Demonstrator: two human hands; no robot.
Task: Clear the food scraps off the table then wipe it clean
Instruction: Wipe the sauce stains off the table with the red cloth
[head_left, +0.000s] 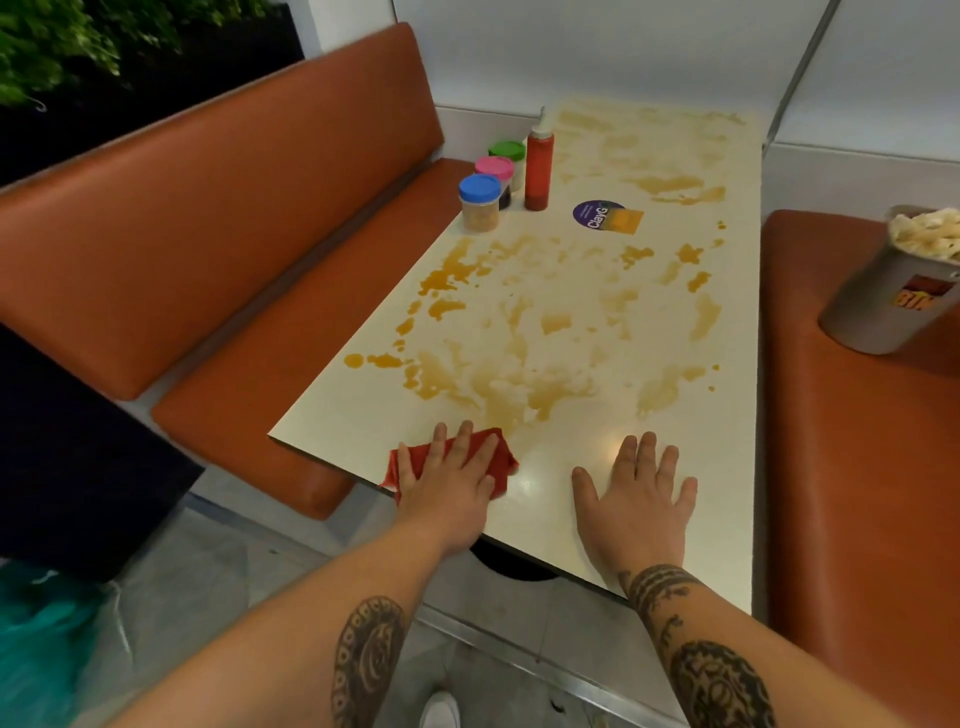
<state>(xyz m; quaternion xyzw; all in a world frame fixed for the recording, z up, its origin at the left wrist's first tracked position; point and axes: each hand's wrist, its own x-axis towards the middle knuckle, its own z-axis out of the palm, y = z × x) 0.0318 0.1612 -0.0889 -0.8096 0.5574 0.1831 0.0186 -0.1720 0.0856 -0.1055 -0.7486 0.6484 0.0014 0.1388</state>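
The left hand (452, 478) lay flat on a red cloth (506, 457) at the lower left of the frame, close to the near edge of the counter (363, 410). Its fingers were straight and pressed the cloth down; they did not curl around it. The right hand (639, 499) rested beside it at lower centre, palm down on the bare counter, fingers spread and holding nothing.

Orange-brown stains (519, 384) covered most of the counter, from just above the cloth to the far end. Some were thick drops and others thin smears. Near the far left edge stood a red bottle (538, 171) and three jars in a row, with a blue lid (479, 187), a pink lid (493, 167) and a green lid (507, 149). A round sticker (605, 215) was just right of the bottle.

At the right of the frame a metal bucket (893, 296) stood on an orange bench (857, 467), filled with pale pieces. A second bench (208, 208) ran along the left.
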